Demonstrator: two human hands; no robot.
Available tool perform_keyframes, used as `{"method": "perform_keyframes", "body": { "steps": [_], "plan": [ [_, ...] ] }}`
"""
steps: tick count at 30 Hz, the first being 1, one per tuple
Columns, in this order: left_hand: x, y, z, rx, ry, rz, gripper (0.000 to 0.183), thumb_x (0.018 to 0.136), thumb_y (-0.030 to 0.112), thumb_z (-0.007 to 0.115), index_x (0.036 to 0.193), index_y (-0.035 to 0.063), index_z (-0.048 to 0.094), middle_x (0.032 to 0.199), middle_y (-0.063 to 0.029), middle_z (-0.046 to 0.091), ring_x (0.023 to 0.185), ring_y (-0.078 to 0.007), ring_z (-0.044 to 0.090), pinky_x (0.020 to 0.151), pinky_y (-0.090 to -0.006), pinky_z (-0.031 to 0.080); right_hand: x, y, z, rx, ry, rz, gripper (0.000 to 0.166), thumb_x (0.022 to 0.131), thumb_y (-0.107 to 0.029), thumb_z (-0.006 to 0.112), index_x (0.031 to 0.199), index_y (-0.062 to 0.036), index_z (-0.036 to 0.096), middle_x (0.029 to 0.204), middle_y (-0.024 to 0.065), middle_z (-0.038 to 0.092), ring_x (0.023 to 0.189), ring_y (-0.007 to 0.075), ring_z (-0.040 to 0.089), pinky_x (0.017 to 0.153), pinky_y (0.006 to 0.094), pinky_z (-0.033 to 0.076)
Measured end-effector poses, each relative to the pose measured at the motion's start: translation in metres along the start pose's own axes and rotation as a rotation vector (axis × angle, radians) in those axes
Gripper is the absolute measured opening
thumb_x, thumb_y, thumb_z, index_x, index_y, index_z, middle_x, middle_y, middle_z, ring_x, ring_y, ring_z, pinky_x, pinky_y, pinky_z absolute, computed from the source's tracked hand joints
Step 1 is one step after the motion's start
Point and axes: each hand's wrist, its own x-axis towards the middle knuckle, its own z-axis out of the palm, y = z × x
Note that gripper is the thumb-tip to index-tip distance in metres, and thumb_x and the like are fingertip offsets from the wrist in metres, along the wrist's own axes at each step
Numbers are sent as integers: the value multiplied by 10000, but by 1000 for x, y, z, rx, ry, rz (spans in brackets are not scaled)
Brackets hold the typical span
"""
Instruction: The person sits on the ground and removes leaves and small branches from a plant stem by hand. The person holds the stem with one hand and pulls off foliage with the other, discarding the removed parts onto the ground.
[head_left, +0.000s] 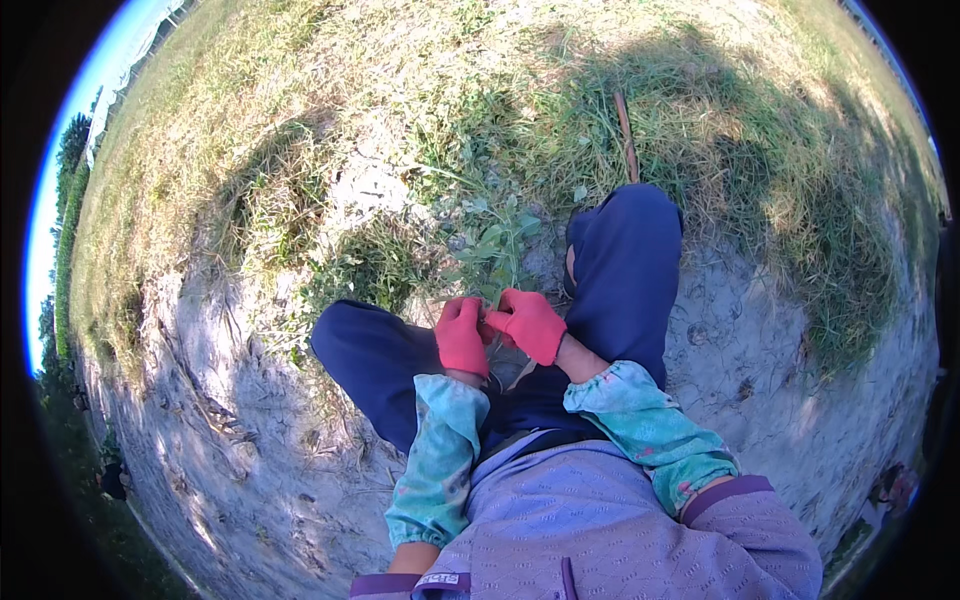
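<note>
My left hand (460, 337) and my right hand (529, 324), both in red knit gloves, meet between my knees. Their fingers are closed around the lower stems of a leafy green plant (496, 244), whose leaves spread beyond my fingertips. The gloves hide the exact grip and the stem ends. Below the hands, part of a shoe (510, 367) shows between my legs. My dark blue trouser legs (630, 262) are bent on either side, with green patterned sleeve covers (442, 457) on my forearms.
A wooden stick or handle (625, 139) lies in the grass beyond my right knee. Cut or dry grass (757, 150) covers the ground ahead and to the right. Pale bare soil (262, 495) lies on both sides. Trees (71, 165) stand at the far left rim.
</note>
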Motion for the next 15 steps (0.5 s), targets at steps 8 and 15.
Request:
{"method": "perform_keyframes", "body": {
  "steps": [8, 15],
  "plan": [
    [11, 6, -11, 164, -35, 65, 142, 970, 191, 653, 907, 65, 634, 704, -10, 616, 464, -74, 474, 417, -245, 345, 15, 7, -21, 633, 270, 162, 223, 972, -209, 675, 934, 2, 611, 789, 102, 680, 527, 181, 641, 444, 320, 499],
    [2, -8, -4, 295, -73, 171, 142, 958, 170, 666, 932, 31, 656, 720, -20, 646, 508, -81, 529, 465, -245, 393, 17, 17, -13, 408, 300, 50, 210, 961, -132, 665, 1127, -3, 650, 858, 102, 704, 571, 156, 649, 492, 299, 520]
  ]
}}
